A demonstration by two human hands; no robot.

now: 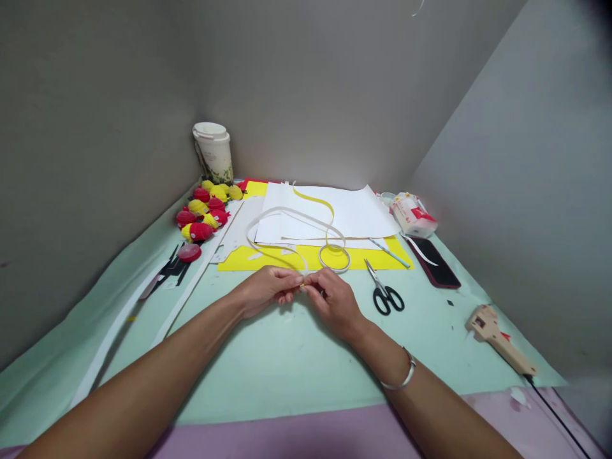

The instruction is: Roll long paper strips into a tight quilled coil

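Observation:
At the middle of the green cloth, my left hand and my right hand meet at the fingertips. Both pinch the end of a long thin strip, white on one side and yellow on the other. A small yellow bit shows between the fingertips. From there the strip loops up over white paper sheets and yellow paper, with a coil just beyond my right hand. Black-handled scissors lie open to the right of my right hand.
Red and yellow paper balls and a lidded cup stand at the left, above long white strips. On the right are a tissue pack, a phone and a corded glue gun.

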